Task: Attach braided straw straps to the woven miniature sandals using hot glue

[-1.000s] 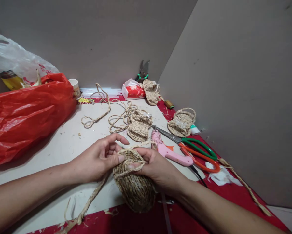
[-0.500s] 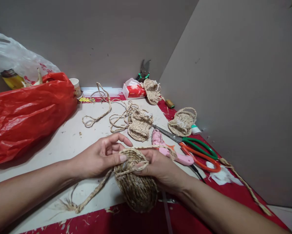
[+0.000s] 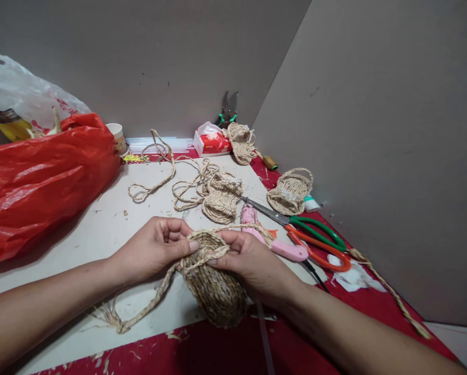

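Note:
Between my hands is a small woven straw slipper, its sole made of braided straw cord and facing up toward me. My left hand pinches its far left rim, thumb on top and the other fingers curled. My right hand grips the opposite side, with the thumb pressed on a cord that crosses the slipper. One braided straw cord trails off the slipper's left side to a frayed end on the white board. Another strand runs over behind my right hand toward the pink glue gun.
Finished-looking straw slippers lie ahead, with loose braided cord beside them. Scissors with green and orange handles lie right of the glue gun. A red plastic bag fills the left; pruning shears, a tissue pack and a paper cup stand behind.
My left fingers have curled in closer to the slipper's rim. Both hands and the slipper sit slightly further left, the slipper's near end a little higher; the whole view has shifted slightly.

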Motion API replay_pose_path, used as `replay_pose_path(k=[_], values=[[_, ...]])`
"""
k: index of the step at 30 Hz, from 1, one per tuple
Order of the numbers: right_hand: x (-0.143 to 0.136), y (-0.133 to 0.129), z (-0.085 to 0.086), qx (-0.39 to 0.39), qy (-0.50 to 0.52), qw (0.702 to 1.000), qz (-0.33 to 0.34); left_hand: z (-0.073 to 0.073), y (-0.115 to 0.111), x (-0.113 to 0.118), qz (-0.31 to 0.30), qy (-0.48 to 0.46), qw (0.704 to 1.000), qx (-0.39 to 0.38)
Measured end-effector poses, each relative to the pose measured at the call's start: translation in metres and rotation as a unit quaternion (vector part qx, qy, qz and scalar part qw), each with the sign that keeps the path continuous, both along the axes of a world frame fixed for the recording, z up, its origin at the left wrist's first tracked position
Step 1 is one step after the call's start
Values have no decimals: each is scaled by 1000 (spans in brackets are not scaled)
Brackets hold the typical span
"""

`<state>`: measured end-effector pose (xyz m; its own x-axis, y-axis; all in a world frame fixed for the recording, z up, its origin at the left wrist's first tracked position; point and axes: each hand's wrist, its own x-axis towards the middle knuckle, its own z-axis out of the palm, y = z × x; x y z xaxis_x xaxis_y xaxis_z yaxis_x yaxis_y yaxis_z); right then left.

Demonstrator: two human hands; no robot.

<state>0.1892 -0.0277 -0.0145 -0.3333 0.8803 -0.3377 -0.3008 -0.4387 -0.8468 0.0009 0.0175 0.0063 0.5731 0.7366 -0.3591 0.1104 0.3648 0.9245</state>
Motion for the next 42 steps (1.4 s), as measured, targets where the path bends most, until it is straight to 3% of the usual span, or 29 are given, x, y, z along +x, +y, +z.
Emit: replay_pose_path(k=[12, 17, 24, 29, 37, 42], values=[[-2, -4, 6, -20, -43, 999, -6, 6, -10, 4, 20, -8, 999, 50], [-1, -4, 2, -20, -34, 999, 18, 4, -7, 3, 17, -12, 997, 72], [-8, -5, 1, -7, -106, 994, 7, -1, -15, 7, 3, 9, 994, 110], [-8, -5, 0, 26, -164, 986, -15, -9, -20, 9, 26, 37, 987, 154], [-1, -5, 10, 22, -127, 990, 58, -1, -9, 5, 33, -38, 996, 79], [-6, -6, 12, 3, -113, 992, 60, -2, -7, 5, 5, -44, 999, 30]])
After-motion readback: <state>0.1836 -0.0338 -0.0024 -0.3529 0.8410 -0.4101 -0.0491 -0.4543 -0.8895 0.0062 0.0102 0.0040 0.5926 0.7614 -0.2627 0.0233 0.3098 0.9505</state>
